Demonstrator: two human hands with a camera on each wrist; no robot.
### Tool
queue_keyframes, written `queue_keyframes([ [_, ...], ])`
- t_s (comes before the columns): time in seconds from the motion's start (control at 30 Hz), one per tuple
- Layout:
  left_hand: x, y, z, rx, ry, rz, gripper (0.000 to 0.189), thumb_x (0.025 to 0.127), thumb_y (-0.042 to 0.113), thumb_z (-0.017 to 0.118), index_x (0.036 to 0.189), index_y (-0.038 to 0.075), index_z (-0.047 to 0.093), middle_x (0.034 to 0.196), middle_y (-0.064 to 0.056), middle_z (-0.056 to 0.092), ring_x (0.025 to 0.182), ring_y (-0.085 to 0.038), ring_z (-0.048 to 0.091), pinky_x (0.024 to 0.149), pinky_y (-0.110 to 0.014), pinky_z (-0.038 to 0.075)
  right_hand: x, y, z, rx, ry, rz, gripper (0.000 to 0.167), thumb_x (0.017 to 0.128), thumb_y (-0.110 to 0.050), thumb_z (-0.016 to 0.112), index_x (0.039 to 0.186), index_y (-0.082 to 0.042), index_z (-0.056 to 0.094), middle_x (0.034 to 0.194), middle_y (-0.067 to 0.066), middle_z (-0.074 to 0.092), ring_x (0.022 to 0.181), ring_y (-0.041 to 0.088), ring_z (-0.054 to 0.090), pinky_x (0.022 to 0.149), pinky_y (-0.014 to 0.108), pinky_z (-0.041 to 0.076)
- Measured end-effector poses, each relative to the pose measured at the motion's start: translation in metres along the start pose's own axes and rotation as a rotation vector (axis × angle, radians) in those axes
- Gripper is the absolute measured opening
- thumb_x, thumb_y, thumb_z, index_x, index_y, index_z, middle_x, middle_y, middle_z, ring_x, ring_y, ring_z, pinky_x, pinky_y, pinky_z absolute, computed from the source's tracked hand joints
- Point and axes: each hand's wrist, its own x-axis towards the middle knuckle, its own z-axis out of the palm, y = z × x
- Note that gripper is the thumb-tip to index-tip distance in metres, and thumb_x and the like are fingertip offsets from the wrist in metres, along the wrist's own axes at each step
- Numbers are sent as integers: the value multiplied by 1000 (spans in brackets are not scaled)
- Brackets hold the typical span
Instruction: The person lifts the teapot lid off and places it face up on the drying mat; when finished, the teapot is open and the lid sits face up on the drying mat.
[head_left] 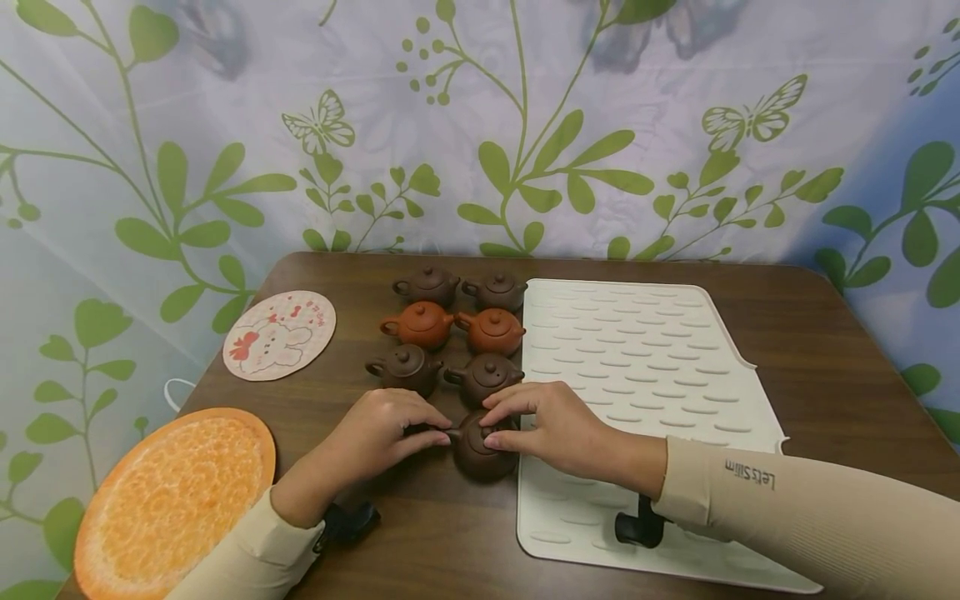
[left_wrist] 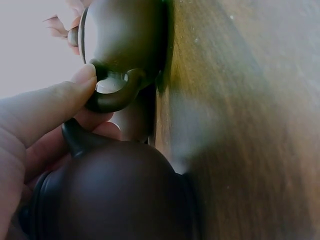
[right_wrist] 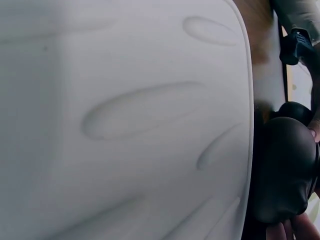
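Note:
A dark brown teapot (head_left: 486, 460) stands on the table against the white mat's left edge. My left hand (head_left: 382, 433) pinches its handle between thumb and fingers; the left wrist view shows the thumb (left_wrist: 82, 75) on top of the handle (left_wrist: 117, 100). From the other side, my right hand (head_left: 555, 429) holds the same teapot at its lid, thumb and fingers around the knob (left_wrist: 73, 36). Another dark teapot (left_wrist: 120, 195) sits under my left hand, its spout close to the fingers; in the head view the hand mostly hides it.
Behind my hands stand rows of teapots: dark ones (head_left: 487, 377), orange-red ones (head_left: 423, 325), and dark ones at the back (head_left: 495, 290). The white textured mat (head_left: 637, 350) covers the table's right part. A rabbit-print round mat (head_left: 281, 333) and an orange-slice mat (head_left: 180, 500) lie left.

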Motion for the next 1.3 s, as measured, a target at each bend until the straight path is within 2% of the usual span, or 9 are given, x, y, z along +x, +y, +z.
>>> queue_keyframes([
  [0.73, 3, 4, 0, 7, -10, -22, 12, 88, 13, 88, 99, 12, 84, 96, 7, 77, 89, -5, 71, 77, -30, 59, -1, -8, -13, 0, 42, -37, 13, 94, -23, 85, 106, -19, 84, 125, -1, 74, 122, 15, 65, 104, 42, 50],
  [1.1, 4, 4, 0, 3, -10, -27, 12, 88, 14, 88, 99, 12, 84, 95, 8, 76, 89, -5, 70, 77, -30, 59, -1, -18, -31, 28, 69, 12, 13, 95, -22, 84, 108, -20, 83, 126, -3, 73, 122, 14, 65, 102, 45, 51],
  [1.3, 3, 4, -1, 16, -4, -19, 12, 88, 13, 88, 99, 12, 84, 95, 7, 77, 88, -6, 71, 77, -32, 59, -4, -18, -39, 71, 113, 38, 14, 93, -18, 85, 107, -19, 83, 122, -4, 75, 111, 10, 69, 98, 43, 53],
])
